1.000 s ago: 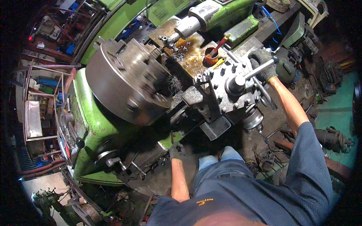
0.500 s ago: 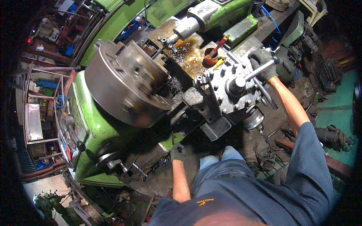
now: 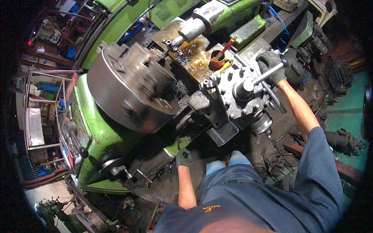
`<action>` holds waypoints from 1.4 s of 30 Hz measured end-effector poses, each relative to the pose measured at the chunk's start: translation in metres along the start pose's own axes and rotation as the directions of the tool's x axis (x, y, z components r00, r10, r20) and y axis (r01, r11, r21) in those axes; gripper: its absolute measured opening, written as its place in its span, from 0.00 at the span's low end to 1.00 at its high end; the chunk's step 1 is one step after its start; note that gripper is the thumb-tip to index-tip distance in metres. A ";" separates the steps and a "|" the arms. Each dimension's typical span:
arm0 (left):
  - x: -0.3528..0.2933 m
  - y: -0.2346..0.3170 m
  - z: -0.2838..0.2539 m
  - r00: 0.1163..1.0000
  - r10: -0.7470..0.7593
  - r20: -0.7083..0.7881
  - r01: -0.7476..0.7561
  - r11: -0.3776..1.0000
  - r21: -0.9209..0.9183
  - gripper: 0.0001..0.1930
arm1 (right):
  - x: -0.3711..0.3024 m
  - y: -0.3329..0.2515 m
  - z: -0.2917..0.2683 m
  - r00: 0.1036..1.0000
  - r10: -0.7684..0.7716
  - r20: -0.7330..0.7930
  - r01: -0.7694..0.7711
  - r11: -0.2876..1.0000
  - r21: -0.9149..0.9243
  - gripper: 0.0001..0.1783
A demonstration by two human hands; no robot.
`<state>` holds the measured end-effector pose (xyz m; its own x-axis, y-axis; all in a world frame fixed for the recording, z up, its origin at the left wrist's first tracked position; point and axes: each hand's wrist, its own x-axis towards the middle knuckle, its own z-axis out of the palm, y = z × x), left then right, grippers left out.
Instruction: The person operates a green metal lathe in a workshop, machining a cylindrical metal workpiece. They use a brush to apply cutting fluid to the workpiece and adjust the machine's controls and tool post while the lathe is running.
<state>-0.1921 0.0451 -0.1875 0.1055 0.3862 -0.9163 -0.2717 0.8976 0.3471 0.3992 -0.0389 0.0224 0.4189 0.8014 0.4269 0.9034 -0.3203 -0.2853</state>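
A large steel lathe chuck (image 3: 116, 91) is blurred by spinning, on the green headstock (image 3: 87, 155). To its right stands a square tool post (image 3: 233, 87) studded with bolts, topped by a clamping lever (image 3: 268, 73) with a black ball. Behind that lever, my right hand (image 3: 269, 64), in a grey glove, curls around a crank handle (image 3: 275, 96) beside the tool post; the gripped part is hidden. Low in front of the carriage, my gloved left hand (image 3: 183, 157) is closed beside a thin upright lever (image 3: 178, 143). Its fingers hide what they hold.
On the oily, chip-strewn slide, an orange cup (image 3: 217, 59) holds a red-handled brush (image 3: 229, 43), beside a yellow handle (image 3: 225, 66). The tailstock (image 3: 237, 13) is at the back. Curly chips (image 3: 180, 89) lie near the spinning chuck. Metal parts clutter the right-hand floor.
The chuck has turned, so its blurred jaws show in different places. Both hands stay almost where they were.
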 end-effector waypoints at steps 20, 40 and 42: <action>0.014 -0.002 -0.005 0.997 0.036 -0.074 -0.037 0.999 -0.021 0.05 | 0.002 -0.001 -0.003 1.000 0.003 0.008 -0.003 1.000 -0.011 0.08; 0.008 0.000 -0.003 0.997 0.022 -0.069 -0.019 0.999 0.032 0.05 | 0.004 -0.005 -0.008 0.998 0.023 0.058 -0.023 1.000 -0.007 0.07; 0.010 0.000 -0.006 0.996 0.012 -0.084 -0.008 0.999 0.042 0.06 | 0.005 -0.003 -0.007 0.998 0.017 0.058 -0.017 1.000 0.006 0.07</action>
<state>-0.1970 0.0480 -0.1980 0.0211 0.3775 -0.9258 -0.2325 0.9025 0.3626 0.3992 -0.0376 0.0313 0.4278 0.8239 0.3717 0.8955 -0.3306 -0.2980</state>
